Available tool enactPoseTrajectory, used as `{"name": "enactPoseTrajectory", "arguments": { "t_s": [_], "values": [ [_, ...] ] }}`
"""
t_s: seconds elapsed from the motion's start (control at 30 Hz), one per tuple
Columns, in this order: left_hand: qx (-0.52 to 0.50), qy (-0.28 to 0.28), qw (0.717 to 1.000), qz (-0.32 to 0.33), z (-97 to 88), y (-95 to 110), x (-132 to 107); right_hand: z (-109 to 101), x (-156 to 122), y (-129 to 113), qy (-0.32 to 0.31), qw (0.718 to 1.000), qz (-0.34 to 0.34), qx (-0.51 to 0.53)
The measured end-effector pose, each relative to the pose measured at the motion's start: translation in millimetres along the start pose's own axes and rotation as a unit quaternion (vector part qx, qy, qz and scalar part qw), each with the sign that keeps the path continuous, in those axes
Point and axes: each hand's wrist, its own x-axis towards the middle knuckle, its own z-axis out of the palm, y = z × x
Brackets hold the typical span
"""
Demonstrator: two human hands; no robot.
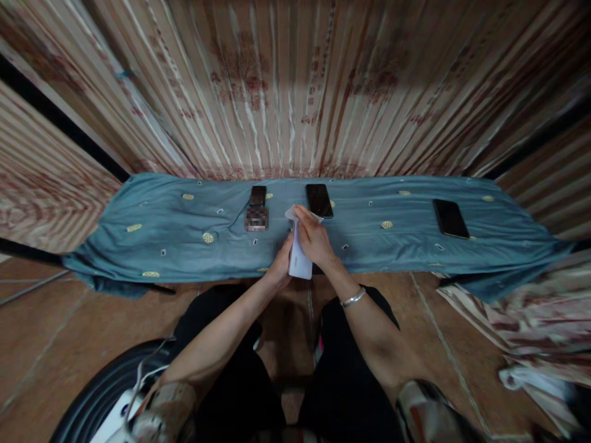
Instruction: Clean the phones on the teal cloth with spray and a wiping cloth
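My left hand (pixel 281 266) grips the lower end of a white phone-shaped device (pixel 299 258) held on edge above the near side of a blue cloth (pixel 184 234). My right hand (pixel 314 237) closes over the device's upper part, its fingers pinching a small white piece (pixel 292 213) at the top. A silver bangle (pixel 353 298) circles my right wrist. Just beyond my fingers a black phone (pixel 319 200) lies face up on the cloth. A smaller dark phone (pixel 257 195) lies to its left, above a blurred card (pixel 256 218).
Another black phone (pixel 450 218) lies far right on the cloth. A striped curtain (pixel 295 86) hangs behind. The floor (pixel 55 332) is brown tile. A dark round object with a white cable (pixel 115 394) sits bottom left; crumpled fabric (pixel 521 332) lies at right.
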Motion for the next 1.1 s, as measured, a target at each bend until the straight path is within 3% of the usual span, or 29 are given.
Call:
{"name": "enactPoseTrajectory", "arguments": {
  "t_s": [0.3,0.77,1.1],
  "values": [
    [0.01,-0.017,1.0,-0.01,1.3,1.8,-0.9,-1.7,2.7,4.0,0.103,0.994,0.036,0.001],
    [0.058,-0.039,0.998,-0.009,-8.4,-0.9,3.4,-11.6,2.5,8.2,0.055,0.999,-0.001,-0.001],
    [0.067,-0.074,0.994,-0.034,-8.3,-3.7,-0.5,-16.2,4.7,23.4,0.08,0.994,0.059,0.039]
  ]
}}
